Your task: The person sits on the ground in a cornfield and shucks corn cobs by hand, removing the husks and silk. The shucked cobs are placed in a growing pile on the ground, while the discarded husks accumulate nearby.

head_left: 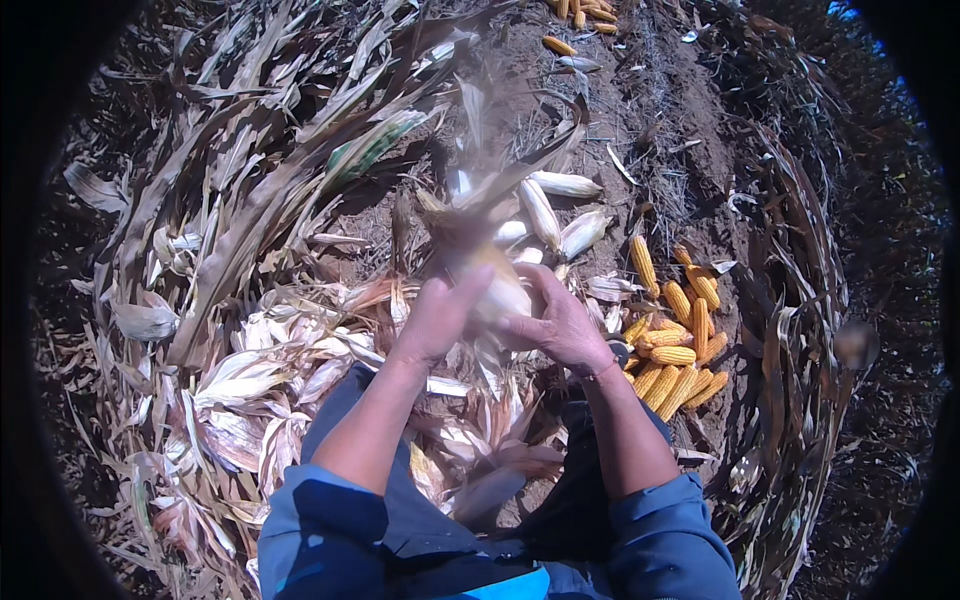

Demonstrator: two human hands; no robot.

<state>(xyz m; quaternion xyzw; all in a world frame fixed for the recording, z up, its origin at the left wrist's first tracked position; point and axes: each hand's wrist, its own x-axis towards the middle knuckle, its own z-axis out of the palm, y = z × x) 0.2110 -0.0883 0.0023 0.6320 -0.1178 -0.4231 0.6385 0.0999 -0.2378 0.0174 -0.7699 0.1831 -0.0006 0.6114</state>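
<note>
Between my hands is an ear of corn [502, 297], with pale husk about it and its upper part smeared by motion. My right hand [568, 328] curls round the ear's right side, thumb across the front. On the other side my left hand [440, 315] is closed against the ear and husk, its fingers partly blurred and hidden. Just beyond, several ears still in pale husks [541, 214] lie on the soil. A pile of bare yellow corn cobs [672, 355] sits to the right of my right hand.
Loose dry husks [245, 385] heap up at the left, and more husks [495, 440] lie between my legs. Long dry corn stalks [255, 210] cover the far left; another bank of stalks [800, 380] runs along the right. Farther off are more yellow cobs [590, 12].
</note>
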